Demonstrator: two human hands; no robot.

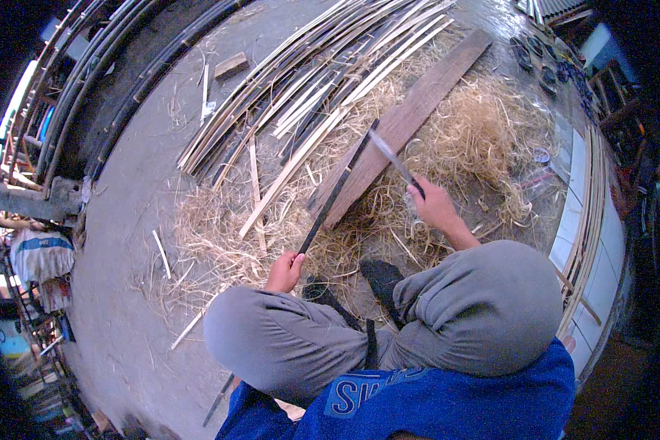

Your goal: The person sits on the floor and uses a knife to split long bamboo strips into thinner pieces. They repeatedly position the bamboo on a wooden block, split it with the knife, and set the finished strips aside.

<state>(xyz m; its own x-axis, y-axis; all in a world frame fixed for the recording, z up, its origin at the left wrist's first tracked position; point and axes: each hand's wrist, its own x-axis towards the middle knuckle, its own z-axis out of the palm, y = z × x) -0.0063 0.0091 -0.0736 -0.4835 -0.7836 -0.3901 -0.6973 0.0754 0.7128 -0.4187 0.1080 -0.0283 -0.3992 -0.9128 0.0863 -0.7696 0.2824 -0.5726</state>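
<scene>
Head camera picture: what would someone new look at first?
Probably the shiny knife in the right hand, its blade near the far end of the dark strip in the left hand. Then the big tangle of curly shavings right of the brown plank, and the long strips at the top.

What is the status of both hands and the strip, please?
Left hand gripping dark strip; right hand holding knife, blade near strip's far end. Strip crosses over brown plank. Loose shavings around plank.
</scene>
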